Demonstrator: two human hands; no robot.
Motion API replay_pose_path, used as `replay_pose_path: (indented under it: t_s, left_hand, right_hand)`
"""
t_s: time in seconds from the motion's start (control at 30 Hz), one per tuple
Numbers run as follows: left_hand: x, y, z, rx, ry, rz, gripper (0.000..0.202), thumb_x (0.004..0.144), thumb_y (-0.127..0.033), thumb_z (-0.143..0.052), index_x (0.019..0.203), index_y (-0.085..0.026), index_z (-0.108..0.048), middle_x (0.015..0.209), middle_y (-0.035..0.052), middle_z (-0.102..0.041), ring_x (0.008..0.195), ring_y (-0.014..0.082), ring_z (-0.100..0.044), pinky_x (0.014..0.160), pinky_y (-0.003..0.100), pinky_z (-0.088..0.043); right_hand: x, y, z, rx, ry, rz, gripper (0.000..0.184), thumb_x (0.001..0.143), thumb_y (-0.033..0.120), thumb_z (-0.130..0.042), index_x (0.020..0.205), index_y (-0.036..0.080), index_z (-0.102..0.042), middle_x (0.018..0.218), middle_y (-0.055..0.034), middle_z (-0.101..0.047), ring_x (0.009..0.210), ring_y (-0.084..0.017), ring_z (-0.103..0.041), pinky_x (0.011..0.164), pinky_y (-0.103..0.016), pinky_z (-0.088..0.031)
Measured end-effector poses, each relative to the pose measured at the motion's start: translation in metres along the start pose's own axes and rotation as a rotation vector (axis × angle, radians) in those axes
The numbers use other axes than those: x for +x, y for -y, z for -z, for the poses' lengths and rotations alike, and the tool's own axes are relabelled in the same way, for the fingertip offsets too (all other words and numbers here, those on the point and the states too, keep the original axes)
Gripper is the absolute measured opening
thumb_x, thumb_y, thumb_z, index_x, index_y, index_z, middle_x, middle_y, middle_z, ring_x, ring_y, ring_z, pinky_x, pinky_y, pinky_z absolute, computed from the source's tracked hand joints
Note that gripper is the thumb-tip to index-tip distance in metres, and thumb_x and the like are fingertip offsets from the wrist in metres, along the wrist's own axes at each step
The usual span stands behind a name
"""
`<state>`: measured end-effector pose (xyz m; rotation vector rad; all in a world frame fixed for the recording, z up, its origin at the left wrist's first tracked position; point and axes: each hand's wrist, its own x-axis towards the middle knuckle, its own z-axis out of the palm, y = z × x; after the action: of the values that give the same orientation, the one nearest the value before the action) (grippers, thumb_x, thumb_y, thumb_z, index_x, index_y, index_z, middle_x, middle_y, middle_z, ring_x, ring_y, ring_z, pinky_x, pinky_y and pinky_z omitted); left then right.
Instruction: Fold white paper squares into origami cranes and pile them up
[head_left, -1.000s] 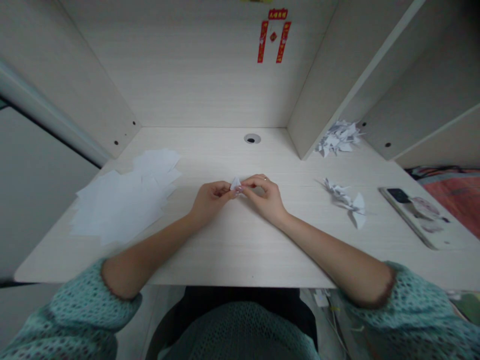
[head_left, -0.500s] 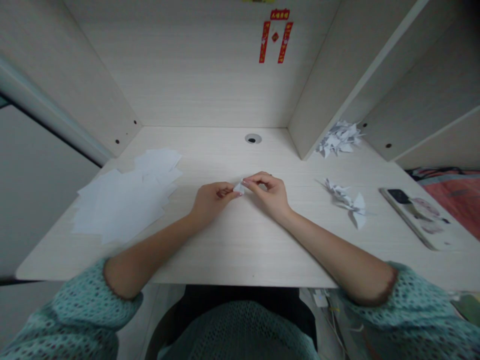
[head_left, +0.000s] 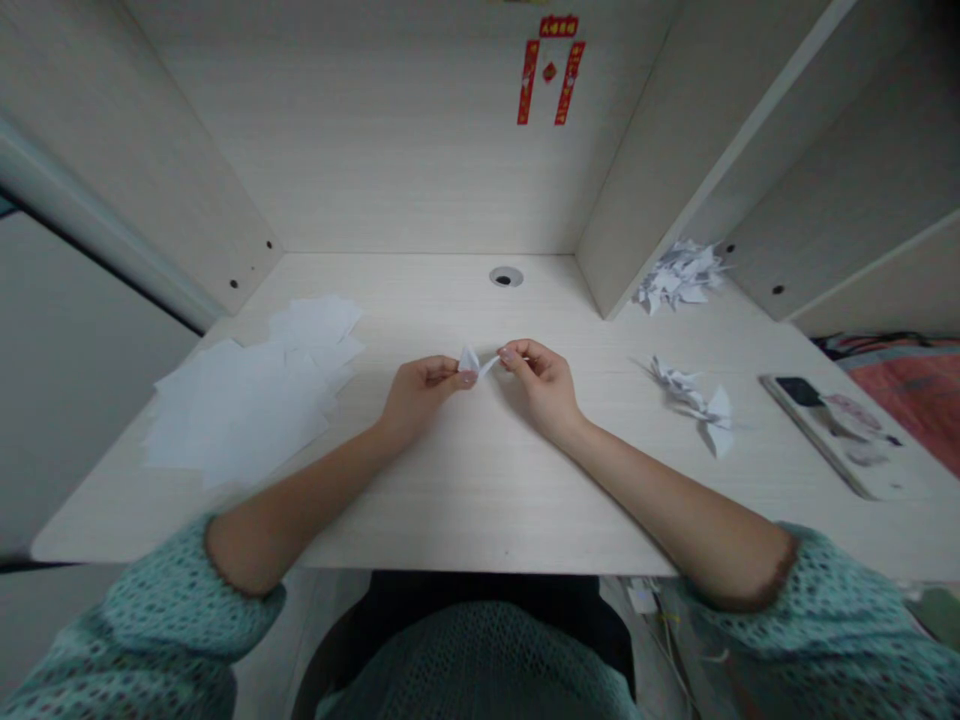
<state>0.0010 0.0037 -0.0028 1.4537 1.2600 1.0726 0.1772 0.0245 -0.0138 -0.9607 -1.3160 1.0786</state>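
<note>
A small folded white paper piece (head_left: pixel 472 362) is held just above the middle of the pale wooden desk (head_left: pixel 465 480). My left hand (head_left: pixel 420 390) pinches its left side with thumb and fingers closed. My right hand (head_left: pixel 541 385) pinches a thin flap that sticks out to the right of the piece. A ring shows on one right finger. Both forearms rest on the desk, sleeves of a teal knit top pushed up.
A loose pile of white paper sheets (head_left: pixel 247 390) lies at the left. Folded paper figures (head_left: pixel 694 400) lie to the right, and a heap of more folded figures (head_left: pixel 679 275) sits in the shelf nook. A phone (head_left: pixel 840 440) lies at far right. A cable hole (head_left: pixel 505 276) is at the back.
My hands have drawn slightly apart, and my right hand has pulled a thin flap out from the folded paper piece, which now stands a little higher.
</note>
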Motion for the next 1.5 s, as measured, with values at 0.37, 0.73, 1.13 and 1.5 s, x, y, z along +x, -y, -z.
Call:
replay_pose_path:
  t_s: [0.37,0.73,1.13,1.5]
  left_hand:
    - [-0.0017,-0.0013,-0.0009,-0.065,-0.046,-0.014,0.03,0.069,-0.043,-0.072,0.082,-0.015,-0.071,0.082,0.0055,-0.073,0.075,0.0161,-0.066,0.074,0.027,-0.049]
    - [-0.003,-0.0003,-0.0006,0.023,-0.012,-0.069,0.029,0.072,-0.044,-0.069,0.083,-0.017,-0.071,0.082,0.0041,-0.073,0.074,0.0158,-0.066,0.068,0.025,-0.048]
    - [-0.0003,0.0034,-0.0003,-0.003,-0.001,-0.079,0.03,0.071,-0.045,-0.069,0.084,-0.018,-0.071,0.084,0.0042,-0.073,0.076,0.0167,-0.066,0.071,0.027,-0.049]
    - [-0.0026,-0.0002,-0.0018,-0.03,-0.035,-0.083,0.031,0.07,-0.044,-0.071,0.085,-0.017,-0.072,0.085,0.006,-0.073,0.076,0.0175,-0.067,0.072,0.028,-0.05]
  right_hand:
    - [-0.0004,0.0018,0.0004,0.026,0.009,-0.023,0.02,0.076,0.039,-0.066,0.077,0.019,-0.066,0.071,0.0006,-0.063,0.066,-0.012,-0.055,0.067,-0.027,-0.041]
    - [-0.0024,-0.0009,-0.0031,0.119,0.091,-0.137,0.013,0.063,0.033,-0.078,0.068,0.022,-0.074,0.083,-0.003,-0.075,0.074,-0.017,-0.066,0.074,-0.031,-0.049]
    - [-0.0018,0.0009,-0.0039,0.19,0.115,-0.193,0.012,0.064,0.034,-0.077,0.07,0.024,-0.075,0.083,-0.0015,-0.076,0.078,-0.017,-0.068,0.083,-0.033,-0.049]
    - [-0.0035,0.0022,-0.0031,0.014,0.061,-0.078,0.018,0.068,0.04,-0.073,0.073,0.023,-0.075,0.084,-0.0045,-0.075,0.079,-0.02,-0.068,0.08,-0.035,-0.051]
